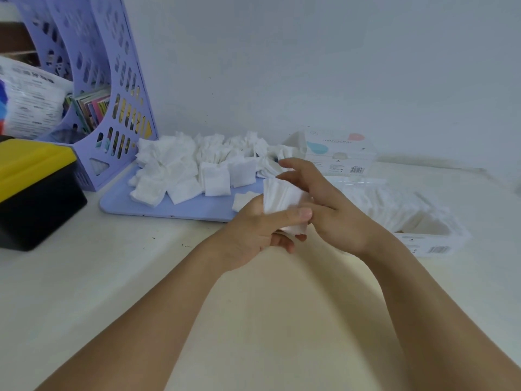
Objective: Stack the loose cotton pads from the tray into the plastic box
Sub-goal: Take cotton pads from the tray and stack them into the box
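Small stack of cotton pads [283, 203] held above the worktop [84, 277] between both hands, left hand [262, 232] fingers curled round it, right hand [329, 210] fingers straight against it, just beside the tray [169, 204] and plastic box [439, 238].

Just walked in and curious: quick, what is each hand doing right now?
Left hand: grips a stack of white square cotton pads, thumb across the front.
Right hand: open, straight fingers resting against that stack.
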`<action>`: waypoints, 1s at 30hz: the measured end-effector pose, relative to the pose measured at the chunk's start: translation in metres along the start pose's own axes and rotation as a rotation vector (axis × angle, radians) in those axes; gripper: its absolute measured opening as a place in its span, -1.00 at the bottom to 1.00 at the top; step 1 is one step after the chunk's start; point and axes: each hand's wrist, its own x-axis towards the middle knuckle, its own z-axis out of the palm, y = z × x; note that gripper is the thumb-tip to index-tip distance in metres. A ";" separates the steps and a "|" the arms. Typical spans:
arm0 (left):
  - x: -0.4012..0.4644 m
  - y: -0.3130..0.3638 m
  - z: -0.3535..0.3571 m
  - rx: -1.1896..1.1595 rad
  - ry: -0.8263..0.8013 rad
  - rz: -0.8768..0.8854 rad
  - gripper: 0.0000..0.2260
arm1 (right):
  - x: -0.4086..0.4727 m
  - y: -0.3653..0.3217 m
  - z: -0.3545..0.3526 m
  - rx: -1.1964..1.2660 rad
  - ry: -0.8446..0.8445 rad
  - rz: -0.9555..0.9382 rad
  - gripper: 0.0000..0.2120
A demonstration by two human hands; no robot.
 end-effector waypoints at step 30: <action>0.058 -0.031 0.110 1.083 0.403 0.578 -0.69 | -0.080 0.024 -0.124 -0.520 0.731 0.439 -0.72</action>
